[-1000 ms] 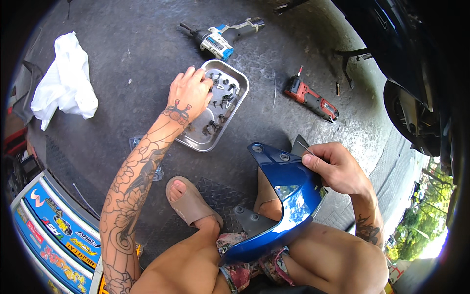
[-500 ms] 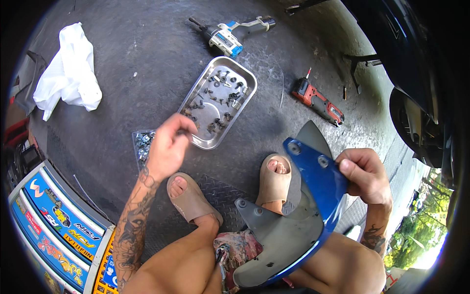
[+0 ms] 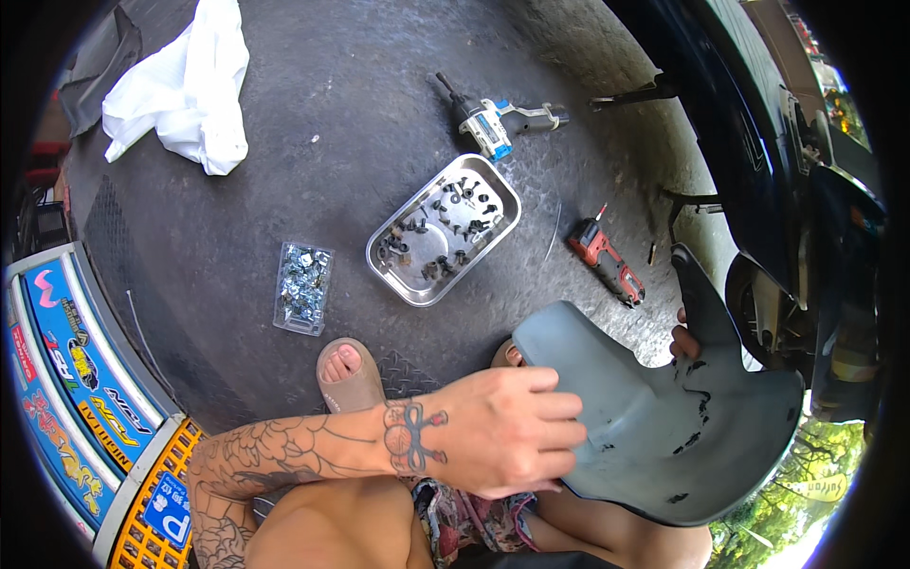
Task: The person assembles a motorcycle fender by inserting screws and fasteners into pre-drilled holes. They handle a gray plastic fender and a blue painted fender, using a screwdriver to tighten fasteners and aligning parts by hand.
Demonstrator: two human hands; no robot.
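A curved motorcycle fairing panel [image 3: 654, 427] is tilted above my right leg, its grey inner face with dark smudges toward me. My right hand [image 3: 682, 339] grips its far right edge; only a few fingertips show, the rest being behind the panel. My left hand [image 3: 512, 431] reaches across my lap to the panel's left side. Its fingers are curled against or just in front of the grey face, and whatever they may hold is hidden. Beyond lies a metal tray [image 3: 384, 232] with several dark screws and bolts. A clear box of metal clips [image 3: 303, 289] stands left of it.
A white and blue impact driver [image 3: 488, 128] lies behind the tray, and a red and black cordless screwdriver [image 3: 607, 261] to its right. White cloth [image 3: 190, 95] is heaped far left. A dark motorcycle [image 3: 758, 171] stands right, a stickered chest [image 3: 71, 379] at near left.
My left hand has come from beside the tray to the panel. The panel has been turned from showing its blue outside to its grey inside, and it has shifted right.
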